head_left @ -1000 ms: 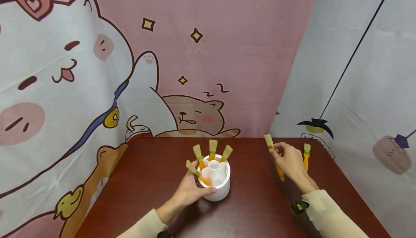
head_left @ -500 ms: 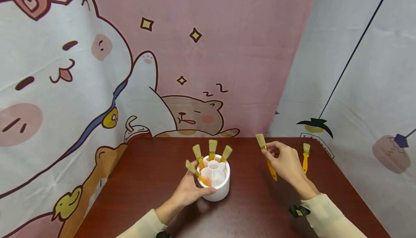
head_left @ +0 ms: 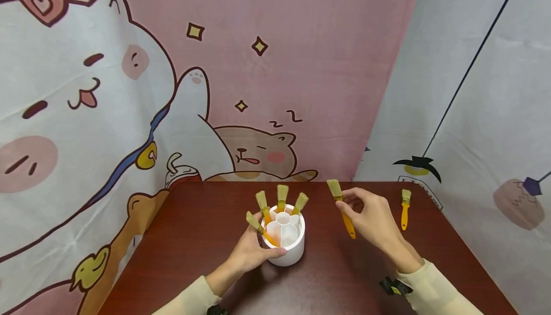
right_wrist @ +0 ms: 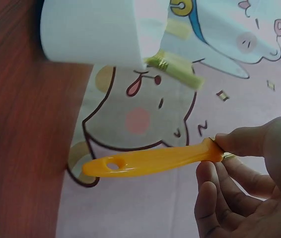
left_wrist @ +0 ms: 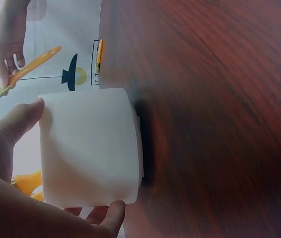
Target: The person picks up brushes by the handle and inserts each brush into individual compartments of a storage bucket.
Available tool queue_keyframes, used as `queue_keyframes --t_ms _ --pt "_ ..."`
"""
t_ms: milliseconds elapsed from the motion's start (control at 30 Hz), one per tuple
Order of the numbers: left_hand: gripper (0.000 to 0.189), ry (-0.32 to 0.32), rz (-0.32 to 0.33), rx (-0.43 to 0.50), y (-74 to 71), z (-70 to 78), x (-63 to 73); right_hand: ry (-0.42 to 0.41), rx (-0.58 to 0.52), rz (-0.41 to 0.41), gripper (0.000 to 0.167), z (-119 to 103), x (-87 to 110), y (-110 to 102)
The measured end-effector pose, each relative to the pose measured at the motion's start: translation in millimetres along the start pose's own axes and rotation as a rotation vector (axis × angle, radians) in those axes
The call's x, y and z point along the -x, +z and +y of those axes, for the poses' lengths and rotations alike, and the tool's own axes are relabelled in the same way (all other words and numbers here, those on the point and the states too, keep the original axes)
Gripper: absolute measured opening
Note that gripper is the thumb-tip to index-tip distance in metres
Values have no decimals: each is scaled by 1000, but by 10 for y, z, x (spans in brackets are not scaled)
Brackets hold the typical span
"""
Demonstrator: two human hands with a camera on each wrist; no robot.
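Observation:
A white round holder (head_left: 294, 253) with a flower-shaped divided insert stands on the table, gripped around its left side by my left hand (head_left: 249, 253). Several yellow-handled paintbrushes lean in its compartments, bristles up, among them one at the back (head_left: 281, 195) and one at the left (head_left: 258, 224). To the right, my right hand (head_left: 372, 214) pinches another paintbrush (head_left: 346, 222) near its metal band, bristles up and handle slanting down, raised above the table. The right wrist view shows thumb and fingers meeting at the top of its orange handle (right_wrist: 150, 163).
One more paintbrush (head_left: 404, 212) lies on the dark red-brown table (head_left: 193, 238) near its right edge. A pink and white cartoon cloth (head_left: 327, 90) hangs right behind the table, and a grey-white one (head_left: 482, 90) rises at the right side.
My right hand has moved left with its paintbrush, nearer to the holder. The paintbrush lying at the right now shows in full. My left hand and the holder have stayed put.

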State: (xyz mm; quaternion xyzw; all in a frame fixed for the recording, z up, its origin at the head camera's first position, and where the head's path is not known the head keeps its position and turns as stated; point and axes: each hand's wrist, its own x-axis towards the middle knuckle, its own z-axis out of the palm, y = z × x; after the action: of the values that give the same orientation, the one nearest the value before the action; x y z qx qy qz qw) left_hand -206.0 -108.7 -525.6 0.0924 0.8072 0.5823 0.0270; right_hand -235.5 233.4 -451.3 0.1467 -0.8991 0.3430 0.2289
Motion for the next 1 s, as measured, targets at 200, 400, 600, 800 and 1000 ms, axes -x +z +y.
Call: queue_keyframes --t_ms 200,400,600,800,1000 --pt "110 -2 -5 -6 -7 -14 -7 -41 -11 5 19 -154 16 -14" --pt "110 -2 -14 6 -11 -26 -10 -73 -51 0 18 -287 30 -27" --pt "111 4 -21 16 -17 -32 -16 -90 -70 -24 19 -377 52 -27" --pt "112 5 -34 19 -26 -31 -27 -129 -111 -38 22 -442 63 -12" --pt "112 2 -49 31 -33 -25 -36 -161 -147 -53 24 -518 70 -4"
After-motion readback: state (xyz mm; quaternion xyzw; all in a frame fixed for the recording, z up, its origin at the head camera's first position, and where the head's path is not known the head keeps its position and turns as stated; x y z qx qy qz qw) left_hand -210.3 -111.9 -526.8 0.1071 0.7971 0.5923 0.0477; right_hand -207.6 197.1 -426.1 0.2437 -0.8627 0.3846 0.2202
